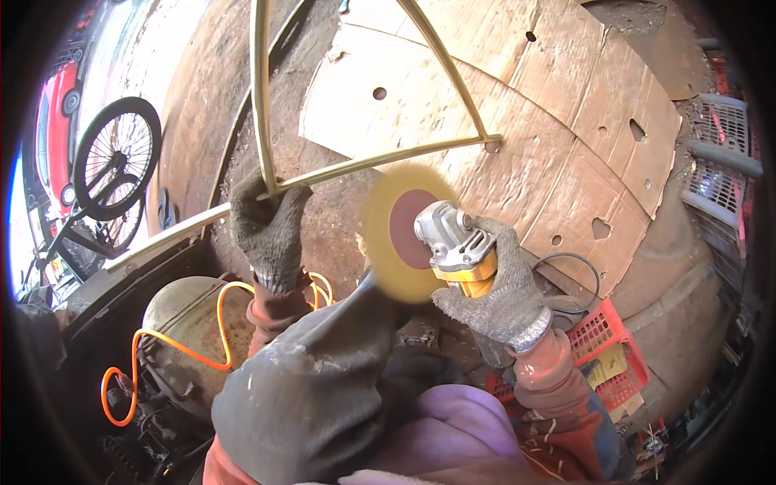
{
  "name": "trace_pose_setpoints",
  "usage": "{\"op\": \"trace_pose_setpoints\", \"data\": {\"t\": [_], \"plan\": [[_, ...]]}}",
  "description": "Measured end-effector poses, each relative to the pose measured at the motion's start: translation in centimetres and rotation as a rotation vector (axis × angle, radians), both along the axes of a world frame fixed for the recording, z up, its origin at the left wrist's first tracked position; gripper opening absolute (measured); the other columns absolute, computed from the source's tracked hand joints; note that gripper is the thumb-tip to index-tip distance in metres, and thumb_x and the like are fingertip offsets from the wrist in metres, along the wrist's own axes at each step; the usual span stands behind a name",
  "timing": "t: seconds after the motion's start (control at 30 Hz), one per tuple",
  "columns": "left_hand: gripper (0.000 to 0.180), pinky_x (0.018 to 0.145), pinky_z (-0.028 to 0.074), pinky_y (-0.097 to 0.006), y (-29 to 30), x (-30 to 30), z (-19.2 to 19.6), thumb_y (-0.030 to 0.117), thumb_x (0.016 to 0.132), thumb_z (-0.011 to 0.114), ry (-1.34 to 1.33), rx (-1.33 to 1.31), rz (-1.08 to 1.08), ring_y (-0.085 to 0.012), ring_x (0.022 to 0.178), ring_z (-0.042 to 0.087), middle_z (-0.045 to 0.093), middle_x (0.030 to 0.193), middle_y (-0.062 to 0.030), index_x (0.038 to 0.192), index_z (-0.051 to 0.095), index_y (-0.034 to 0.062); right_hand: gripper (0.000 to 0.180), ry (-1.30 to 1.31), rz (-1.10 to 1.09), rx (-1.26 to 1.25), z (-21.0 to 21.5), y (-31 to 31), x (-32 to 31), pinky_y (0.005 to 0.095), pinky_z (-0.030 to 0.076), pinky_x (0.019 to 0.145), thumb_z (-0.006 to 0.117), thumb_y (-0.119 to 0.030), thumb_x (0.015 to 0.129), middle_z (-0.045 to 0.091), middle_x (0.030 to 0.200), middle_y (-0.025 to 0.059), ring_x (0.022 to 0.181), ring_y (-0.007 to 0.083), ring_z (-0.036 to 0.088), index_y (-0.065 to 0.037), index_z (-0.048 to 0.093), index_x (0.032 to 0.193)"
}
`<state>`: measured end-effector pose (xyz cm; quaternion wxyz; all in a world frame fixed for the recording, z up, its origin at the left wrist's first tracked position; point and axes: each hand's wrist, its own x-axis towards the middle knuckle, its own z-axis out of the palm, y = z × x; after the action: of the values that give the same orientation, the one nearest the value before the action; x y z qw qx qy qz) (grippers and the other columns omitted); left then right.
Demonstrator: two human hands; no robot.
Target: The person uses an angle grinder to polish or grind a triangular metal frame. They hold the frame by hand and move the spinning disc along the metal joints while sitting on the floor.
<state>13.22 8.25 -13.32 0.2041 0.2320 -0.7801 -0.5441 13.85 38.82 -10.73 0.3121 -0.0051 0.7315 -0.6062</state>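
My left hand, in a grey knit glove, is closed round a brass-coloured tubular metal frame at the joint where two tubes meet. My right hand, gloved likewise, grips an angle grinder with a silver head and a yellow body. The grinder's round disc, yellowish with a reddish-brown centre, is blurred by spinning. It lies just below the frame's curved lower tube; whether they touch I cannot tell. A dark-clothed knee is below the disc.
Flattened cardboard covers the floor ahead. An orange coiled hose runs over a rounded tank at left. A red plastic crate and a dark cord lie at right. A bicycle stands far left.
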Motion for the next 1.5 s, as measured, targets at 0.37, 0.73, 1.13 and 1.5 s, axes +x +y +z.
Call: {"op": "trace_pose_setpoints", "data": {"t": [0.37,0.73,1.13,1.5], "plan": [[0.044,0.05,0.05,-0.021,0.5,-0.1,0.7,-0.005,0.083,0.083,-0.002,-0.051,-0.018,-0.0114,0.069,0.067,0.071,0.093,-0.0099,0.121,0.062,0.0013,0.089,-0.01,-0.026,-0.021,-0.5,-0.3,-0.7,0.0401,0.051,0.103,0.094,-0.018,0.07,0.056,0.131,0.0159,0.122,0.0257,0.059,-0.003,0.042,0.141],[0.043,0.074,0.06,-0.027,0.5,0.2,1.3,-0.011,0.083,0.08,-0.103,0.009,0.027,-0.0156,0.085,0.07,0.07,0.098,-0.01,0.121,0.061,0.0001,0.092,-0.047,-0.05,-0.046,-0.6,-0.3,-0.4,0.0402,0.05,0.105,0.094,-0.014,0.069,0.057,0.133,0.0163,0.123,0.0254,0.059,-0.003,0.04,0.142],[0.043,0.053,0.05,-0.021,0.4,0.2,0.8,-0.006,0.083,0.082,-0.078,-0.035,0.028,-0.01,0.068,0.065,0.071,0.091,-0.0092,0.12,0.062,0.0016,0.091,-0.009,-0.072,-0.039,-0.8,-0.7,-0.3,0.0406,0.052,0.102,0.095,-0.015,0.068,0.059,0.13,0.0158,0.12,0.025,0.061,-0.003,0.042,0.141],[0.042,0.063,0.055,-0.023,0.7,-0.3,1.3,-0.005,0.085,0.081,-0.131,-0.014,0.02,-0.0133,0.078,0.07,0.072,0.093,-0.0103,0.121,0.06,0.0017,0.089,0.019,-0.082,-0.041,-1.4,-0.8,0.0,0.0406,0.052,0.102,0.095,-0.016,0.068,0.06,0.13,0.0155,0.12,0.0241,0.061,-0.003,0.044,0.14]]}}
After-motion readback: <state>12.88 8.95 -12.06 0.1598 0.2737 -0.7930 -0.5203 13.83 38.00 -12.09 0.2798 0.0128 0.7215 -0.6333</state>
